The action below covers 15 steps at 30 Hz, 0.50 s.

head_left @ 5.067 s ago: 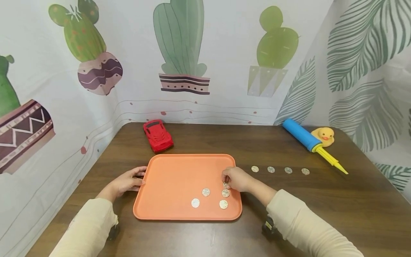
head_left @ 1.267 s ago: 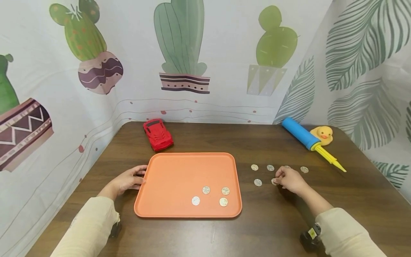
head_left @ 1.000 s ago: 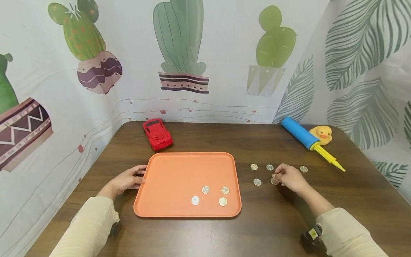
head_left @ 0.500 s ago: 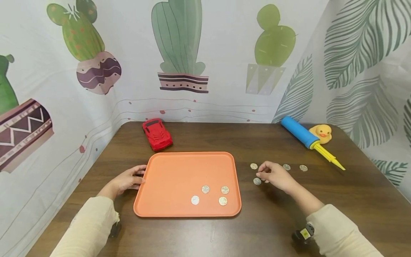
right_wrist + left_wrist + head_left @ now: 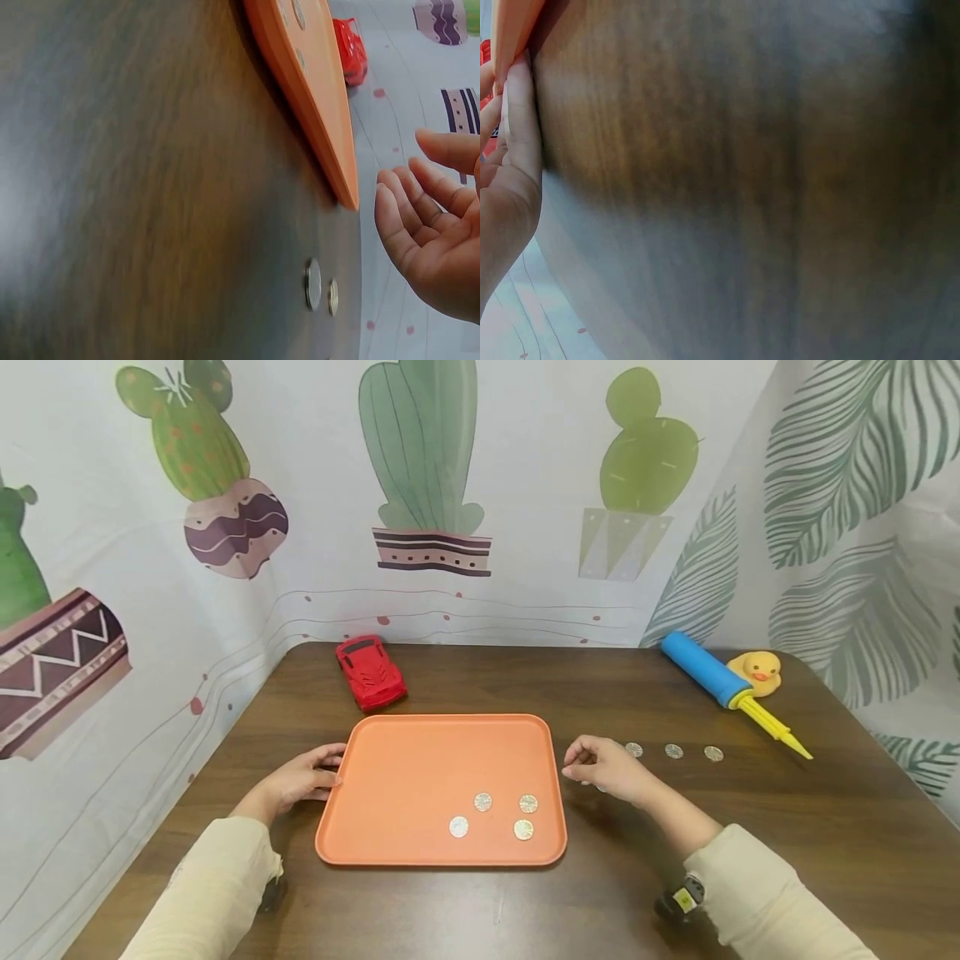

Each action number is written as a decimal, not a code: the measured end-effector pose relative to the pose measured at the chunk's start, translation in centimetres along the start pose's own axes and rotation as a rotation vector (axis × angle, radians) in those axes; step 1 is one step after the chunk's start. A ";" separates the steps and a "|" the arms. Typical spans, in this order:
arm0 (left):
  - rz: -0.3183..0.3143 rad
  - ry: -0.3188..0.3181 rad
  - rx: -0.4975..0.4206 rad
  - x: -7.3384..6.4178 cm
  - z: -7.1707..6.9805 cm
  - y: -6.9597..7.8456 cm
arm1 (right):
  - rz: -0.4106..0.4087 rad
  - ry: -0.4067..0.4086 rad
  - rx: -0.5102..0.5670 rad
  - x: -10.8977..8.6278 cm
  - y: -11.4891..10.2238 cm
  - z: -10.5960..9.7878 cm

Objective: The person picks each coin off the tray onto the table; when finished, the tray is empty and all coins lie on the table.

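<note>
My left hand (image 5: 302, 779) rests at the left rim of an orange tray (image 5: 390, 768), its extended fingers touching the edge. In the left wrist view a digit of this hand (image 5: 523, 120) lies against the tray's side wall. My right hand (image 5: 611, 768) hovers above the table just right of the tray; the right wrist view shows it with loosely bent fingers (image 5: 409, 217) and nothing held. Several round metal coins lie flat on the tray, such as one coin (image 5: 523, 830) near its right corner. More coins (image 5: 673, 751) lie in a row on the table, some covered by my right hand.
A red toy car (image 5: 371, 672) sits behind the tray's left corner. At the back right a blue and yellow hand pump (image 5: 708, 672) lies before a yellow rubber duck (image 5: 761, 670). A patterned cloth (image 5: 525, 485) hangs behind the brown wooden table (image 5: 480, 910).
Since the oldest frame a coin has left the tray, and a second row of coins has appeared on the table. My right hand has lately moved left toward the tray; my left hand stays put.
</note>
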State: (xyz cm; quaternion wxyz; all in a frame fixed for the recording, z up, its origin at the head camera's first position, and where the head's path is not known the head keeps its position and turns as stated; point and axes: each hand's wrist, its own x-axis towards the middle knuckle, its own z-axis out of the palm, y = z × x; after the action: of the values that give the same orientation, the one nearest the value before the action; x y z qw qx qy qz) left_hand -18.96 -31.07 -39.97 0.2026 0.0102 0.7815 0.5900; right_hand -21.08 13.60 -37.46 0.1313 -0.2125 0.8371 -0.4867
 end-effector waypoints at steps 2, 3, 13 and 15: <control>0.001 0.001 0.001 0.0 0.0 0.0 | -0.018 -0.012 0.000 0.4 -0.1 0.5; 0.001 0.003 0.003 0.0 0.0 0.1 | -0.029 -0.019 -0.002 0.6 -0.1 0.7; -0.002 0.005 -0.004 -0.1 0.0 0.0 | -0.099 -0.112 -0.043 1.6 -0.4 3.0; -0.002 0.005 0.001 -0.1 0.0 0.0 | -0.120 -0.126 -0.058 1.7 -0.4 3.3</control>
State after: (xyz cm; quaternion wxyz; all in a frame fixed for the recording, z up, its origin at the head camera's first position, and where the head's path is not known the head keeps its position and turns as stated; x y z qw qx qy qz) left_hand -18.85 -31.09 -39.98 0.2014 0.0080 0.7821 0.5896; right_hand -21.09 10.06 -38.75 0.1479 -0.2963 0.8267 -0.4548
